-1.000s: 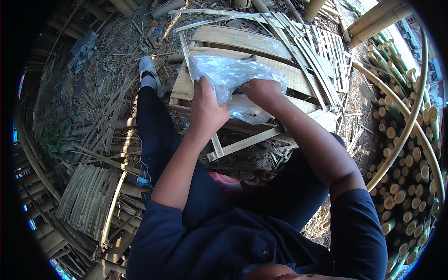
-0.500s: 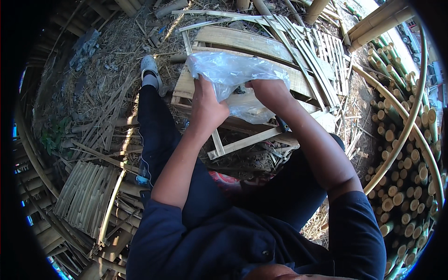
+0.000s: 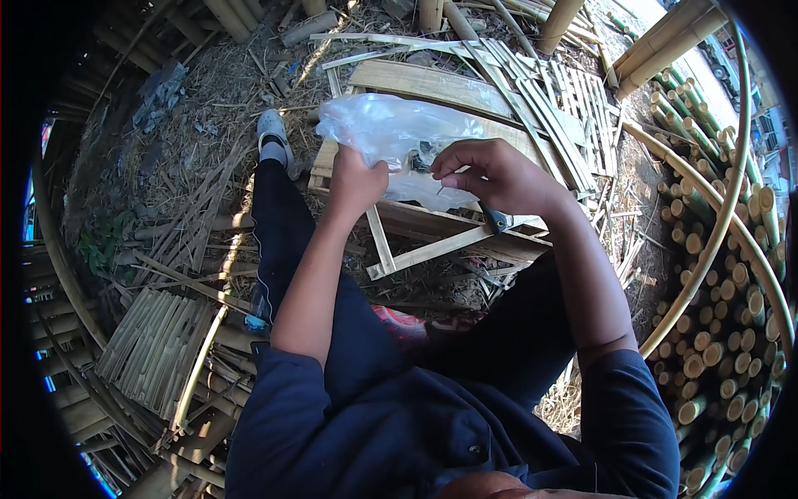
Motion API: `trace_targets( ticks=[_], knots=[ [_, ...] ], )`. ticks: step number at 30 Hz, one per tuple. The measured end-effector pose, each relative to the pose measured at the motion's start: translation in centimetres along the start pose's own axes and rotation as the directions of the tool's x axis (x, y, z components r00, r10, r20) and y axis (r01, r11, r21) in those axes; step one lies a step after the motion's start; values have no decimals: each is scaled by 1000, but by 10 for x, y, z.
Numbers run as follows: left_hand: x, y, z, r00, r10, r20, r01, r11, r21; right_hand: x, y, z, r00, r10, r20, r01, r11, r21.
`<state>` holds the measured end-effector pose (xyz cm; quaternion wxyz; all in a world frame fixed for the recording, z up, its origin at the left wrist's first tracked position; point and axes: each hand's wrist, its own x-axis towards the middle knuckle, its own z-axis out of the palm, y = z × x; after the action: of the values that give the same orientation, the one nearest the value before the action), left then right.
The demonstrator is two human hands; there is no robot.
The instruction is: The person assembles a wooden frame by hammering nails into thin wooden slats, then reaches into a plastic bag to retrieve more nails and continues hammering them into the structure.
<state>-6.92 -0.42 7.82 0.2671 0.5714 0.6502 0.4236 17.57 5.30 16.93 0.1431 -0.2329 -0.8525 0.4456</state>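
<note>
A clear plastic bag [image 3: 399, 116] spreads above the wooden planks, its top side bunched in my left hand [image 3: 359, 176], which is closed on it. Small dark contents [image 3: 422, 158] show through the bag's opening; their kind is unclear. My right hand [image 3: 490, 173] is at the bag's right side, thumb and fingers pinched together. A thin, nail-like piece [image 3: 440, 190] pokes out from under those fingertips. Just below the right wrist lies a tool with a dark, blue-marked handle [image 3: 497, 219], partly hidden.
Beneath the bag is a low stack of wooden planks [image 3: 432, 81] with loose slats [image 3: 540, 104] on top. Cut bamboo poles [image 3: 715, 333] are piled at the right, behind a bent bamboo strip [image 3: 706, 274]. A slatted bamboo panel [image 3: 154, 345] lies at lower left.
My right hand has let go of the bag's edge and now pinches a thin piece beside its opening. My left hand has shifted slightly left with the bag.
</note>
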Motion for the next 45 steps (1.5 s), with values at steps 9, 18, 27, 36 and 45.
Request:
trace_targets(
  ticks=[9, 18, 27, 36, 45],
  knots=[
    [-6, 40, -65, 910, 9, -414, -268, 775, -572, -5, 13, -7, 782, 78, -618, 104, 962, 253],
    [-6, -33, -104, 632, -125, -765, -176, 938, -299, -20, 15, -9, 741, 153, -654, -170, 985, 38],
    [-4, -250, -141, 391, -675, -626, 170, 721, -672, 8, 32, 15, 785, 173, -595, -220, 975, -8],
    [8, -180, -69, 506, -859, 76, 454, 190, -870, -10, 58, 17, 820, 312, -479, -298, 948, 108],
    [-22, 15, 9, 973, 230, 36, -222, 963, -156, -21, 50, 51, 861, 376, -343, -320, 924, 209]
  ],
)
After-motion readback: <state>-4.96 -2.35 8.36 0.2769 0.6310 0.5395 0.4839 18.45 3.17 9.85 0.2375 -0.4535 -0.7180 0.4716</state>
